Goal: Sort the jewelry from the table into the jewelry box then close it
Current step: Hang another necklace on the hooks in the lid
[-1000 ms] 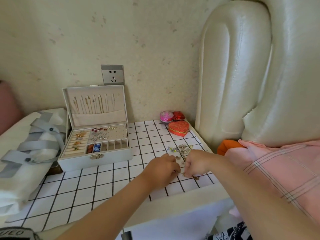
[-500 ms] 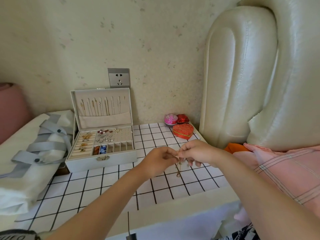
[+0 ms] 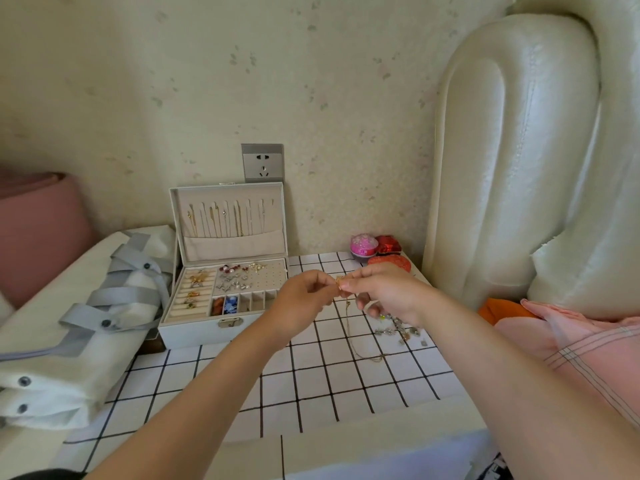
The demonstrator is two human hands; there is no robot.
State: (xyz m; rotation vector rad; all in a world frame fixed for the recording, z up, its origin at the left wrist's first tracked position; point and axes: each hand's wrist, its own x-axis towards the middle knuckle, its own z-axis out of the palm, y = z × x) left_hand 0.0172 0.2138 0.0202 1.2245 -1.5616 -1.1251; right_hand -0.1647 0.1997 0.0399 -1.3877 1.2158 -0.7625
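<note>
Both the left hand (image 3: 300,306) and right hand (image 3: 385,293) have a pinching grip on a gold necklace (image 3: 339,280) dangling to the checked table (image 3: 311,375); alongside, the open jewelry box (image 3: 194,333) holds rings (image 3: 194,289), earrings (image 3: 239,277) and, in its lid (image 3: 230,244), chains (image 3: 221,220).

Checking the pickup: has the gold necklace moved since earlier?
Yes: the left hand and right hand have raised the gold necklace off the table, closer to the jewelry box; its lower end trails on it.

2 hands (image 3: 300,303) (image 3: 388,293), 1 necklace (image 3: 340,280), 1 jewelry box (image 3: 194,332), 3 trinket tins (image 3: 363,245) (image 3: 388,244) (image 3: 390,262).
</note>
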